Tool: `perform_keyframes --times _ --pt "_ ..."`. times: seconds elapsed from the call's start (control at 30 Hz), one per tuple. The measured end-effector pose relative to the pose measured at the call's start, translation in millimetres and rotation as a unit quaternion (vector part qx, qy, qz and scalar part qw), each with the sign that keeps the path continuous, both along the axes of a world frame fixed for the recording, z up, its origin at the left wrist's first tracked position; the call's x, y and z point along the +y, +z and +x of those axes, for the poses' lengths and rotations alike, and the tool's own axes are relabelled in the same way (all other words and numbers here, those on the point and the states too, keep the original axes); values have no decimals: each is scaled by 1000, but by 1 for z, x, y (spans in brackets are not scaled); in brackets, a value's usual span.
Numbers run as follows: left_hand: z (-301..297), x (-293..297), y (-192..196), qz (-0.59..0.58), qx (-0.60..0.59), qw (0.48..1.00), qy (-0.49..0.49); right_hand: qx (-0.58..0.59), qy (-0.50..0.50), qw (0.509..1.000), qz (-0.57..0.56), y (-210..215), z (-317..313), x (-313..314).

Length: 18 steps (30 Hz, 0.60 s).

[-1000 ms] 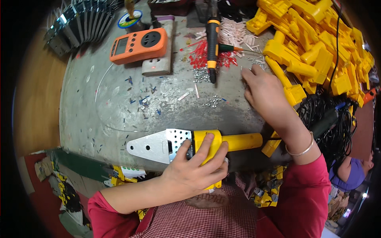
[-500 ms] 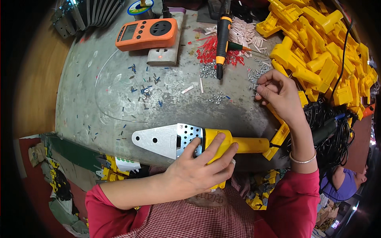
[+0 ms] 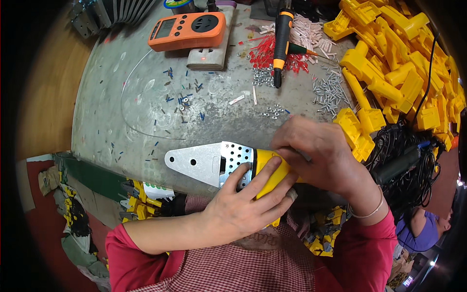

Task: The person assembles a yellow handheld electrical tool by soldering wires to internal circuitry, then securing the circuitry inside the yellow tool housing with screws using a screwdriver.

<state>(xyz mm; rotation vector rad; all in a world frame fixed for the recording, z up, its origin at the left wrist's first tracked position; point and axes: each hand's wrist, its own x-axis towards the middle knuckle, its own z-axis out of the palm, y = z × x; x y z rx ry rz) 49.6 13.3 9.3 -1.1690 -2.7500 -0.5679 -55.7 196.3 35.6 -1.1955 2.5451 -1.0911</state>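
Right hand [image 3: 316, 152] off screws [image 3: 331, 91], at yellow housing [image 3: 277, 179]

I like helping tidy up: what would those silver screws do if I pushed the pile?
The silver screws would probably scatter, since they lie loose. They might roll, being thin and rod-like, and likely wouldn't bend, because they look metal.

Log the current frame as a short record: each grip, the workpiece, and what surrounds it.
Left grip: fingers spread across the yellow-bodied tool
Right grip: fingers bent at the tool's right part; anything pinched is unclear
Workpiece: metal plate pointing left
Beyond right grip: loose screws, yellow housings
Far side: orange meter, pale power strip
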Motion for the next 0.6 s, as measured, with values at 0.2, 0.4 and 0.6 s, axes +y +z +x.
perform_keyframes --times 0.2,0.4,0.6 --pt "11 2 -7 19 -9 1000 21 -2 32 999 -41 -12 -2 -2" --pt "12 1 -6 52 -1 999 16 -11 22 997 -78 -12 1 -4" --pt "9 -3 -8 59 2 998 -8 -10 14 997 -77 -15 1 -3"
